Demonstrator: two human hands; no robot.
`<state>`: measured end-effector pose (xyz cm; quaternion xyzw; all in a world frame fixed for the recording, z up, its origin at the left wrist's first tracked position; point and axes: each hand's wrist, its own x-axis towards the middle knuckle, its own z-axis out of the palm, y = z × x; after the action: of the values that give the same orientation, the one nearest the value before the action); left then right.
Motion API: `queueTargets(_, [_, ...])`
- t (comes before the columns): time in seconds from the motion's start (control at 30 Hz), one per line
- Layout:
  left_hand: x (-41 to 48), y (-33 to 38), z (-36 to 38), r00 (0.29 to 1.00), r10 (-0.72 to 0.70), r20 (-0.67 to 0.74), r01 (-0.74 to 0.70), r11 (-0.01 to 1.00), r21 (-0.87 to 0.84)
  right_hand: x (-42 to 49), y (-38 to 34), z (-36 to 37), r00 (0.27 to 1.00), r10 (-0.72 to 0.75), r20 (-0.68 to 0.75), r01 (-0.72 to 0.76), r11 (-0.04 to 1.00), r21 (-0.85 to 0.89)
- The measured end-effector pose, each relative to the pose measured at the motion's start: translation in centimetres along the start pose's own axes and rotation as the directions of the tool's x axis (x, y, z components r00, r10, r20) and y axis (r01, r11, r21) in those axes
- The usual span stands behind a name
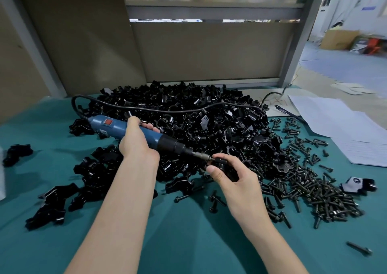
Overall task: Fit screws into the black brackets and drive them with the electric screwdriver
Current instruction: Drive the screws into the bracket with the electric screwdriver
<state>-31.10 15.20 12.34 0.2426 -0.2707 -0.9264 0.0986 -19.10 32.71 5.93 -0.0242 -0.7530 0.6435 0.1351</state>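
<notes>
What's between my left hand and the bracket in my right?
The black nose and metal bit of the electric screwdriver, running from the left hand to the bracket; head view shows it.

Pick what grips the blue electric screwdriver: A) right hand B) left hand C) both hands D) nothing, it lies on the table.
B: the left hand grips the blue screwdriver, while the right hand holds a black bracket at its bit.

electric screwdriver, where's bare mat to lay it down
Bare green mat lies between left forearm and right forearm, and between right forearm and the lone screw. Far left, beside the cord loop, is free too. Crowded: the bracket pile at centre, the screw heap at right.
</notes>
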Motion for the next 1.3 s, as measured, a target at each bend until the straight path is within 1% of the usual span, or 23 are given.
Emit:
queueTargets(0.3, [0.17,-0.29,-0.13,1.0,-0.002,0.006,0.001,0.998,0.057,0.03,-0.17,-0.07,1.0,0.004,0.001,-0.004,1.0,-0.019])
queueTargets(0.53, [0.2,-0.55,-0.12,1.0,0.003,0.005,-0.004,0.997,0.074,-0.03,-0.15,-0.14,1.0,0.011,0.005,-0.012,1.0,0.007])
queueTargets(0.9, [0.15,-0.84,-0.02,1.0,-0.018,0.017,0.017,0.998,0.062,0.16,-0.15,-0.06,1.0,0.006,-0.002,-0.006,1.0,-0.005])
queueTargets(1.07, [0.1,-0.97,-0.06,1.0,-0.027,0.013,0.027,0.999,0.044,0.27,-0.04,0.0,1.0,0.028,-0.01,-0.028,1.0,-0.001])
queueTargets(1.17, [0.01,-0.95,-0.06,1.0,-0.021,0.012,0.021,0.999,0.04,0.34,0.07,0.08,0.998,0.065,-0.001,-0.065,0.998,0.018])
queueTargets(1.3, [-0.23,-0.98,0.08,1.0,-0.006,0.01,0.006,0.999,0.049,0.39,0.2,0.09,0.997,0.079,-0.01,-0.078,0.996,0.04])
